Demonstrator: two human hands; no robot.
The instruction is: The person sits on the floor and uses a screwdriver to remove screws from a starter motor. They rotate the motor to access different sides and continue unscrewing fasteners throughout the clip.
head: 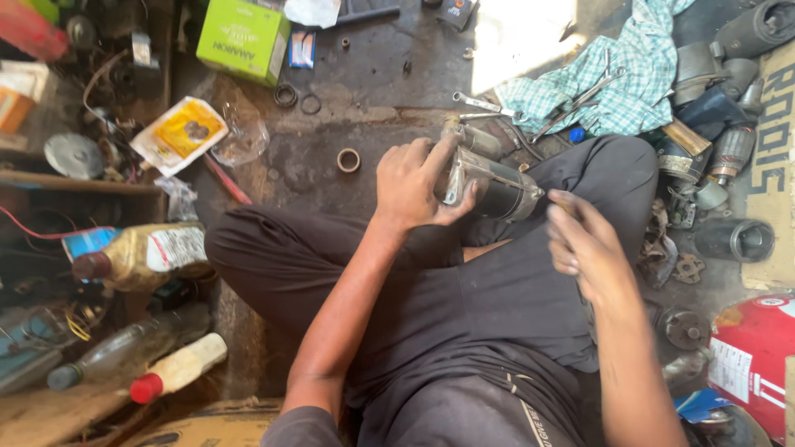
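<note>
Grey metal and black casing mark the starter motor (489,184) that is gripped by the left hand (416,184) at the centre of the frame, fingers wrapped over its pale housing and the thumb pressed along its lower side. The motor is held just above the knee of a person seated cross-legged in dark trousers (464,306) on a stained concrete floor (364,91). The right hand (584,240) is seen right of centre, blurred, just beside the motor's black end; a thin tool appears to be pinched in its curled fingers, though what it is cannot be told.

A small metal ring (349,160) is seen on the floor left of the left hand. A green carton (243,39) is placed at the upper left, with a yellow-and-white packet (179,134) below it. Two wrenches (482,106) are laid at upper centre, beside a checked teal cloth (629,79) on which more tools are spread at the upper right. Oily plastic bottles (141,252) are lying at the lower left, one of them with a red cap (146,387). Motor housings and armatures (729,149) are heaped along the right edge, and a red container (758,356) is seen at the lower right.
</note>
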